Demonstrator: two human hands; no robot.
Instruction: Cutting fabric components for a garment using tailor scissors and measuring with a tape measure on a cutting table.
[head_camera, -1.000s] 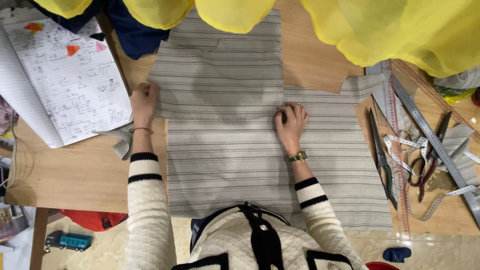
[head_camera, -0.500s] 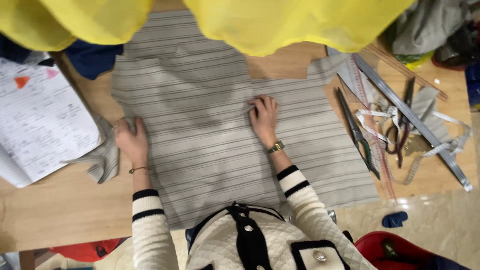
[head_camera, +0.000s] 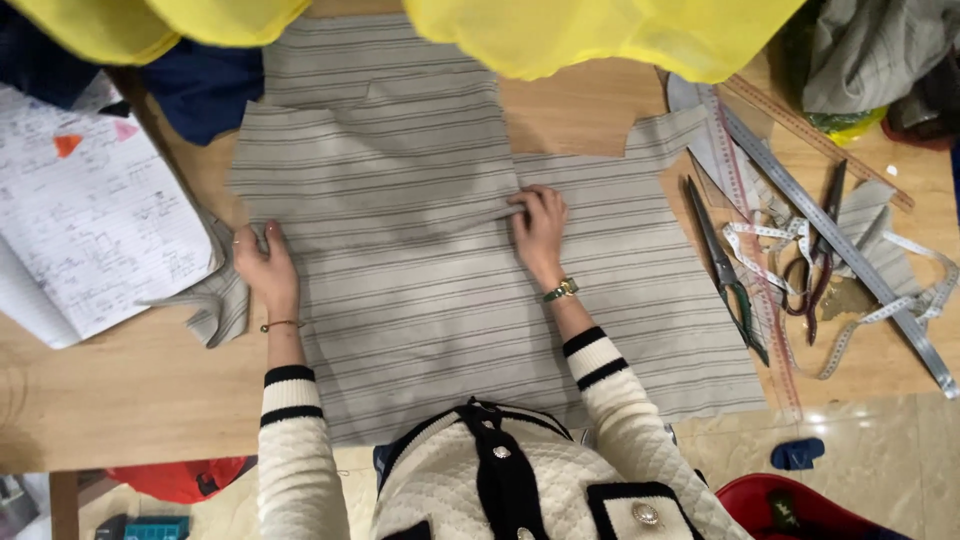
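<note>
Hands (head_camera: 400, 250) flat, seemingly, on striped fabric (head_camera: 420, 300) between them.

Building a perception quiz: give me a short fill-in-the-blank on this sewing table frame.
1. Both hands rest on the ____ grey fabric.
2. The right hand presses at the edge of the ____ fabric piece.
3. The notebook lies to the person's ____.
4. The scissors lie beside the ____ hand.

Missing words: striped; upper; left; right

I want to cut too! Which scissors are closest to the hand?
The green-handled scissors, lying beside the striped fabric, nearest the right hand. The red-handled scissors lie farther right.
</note>
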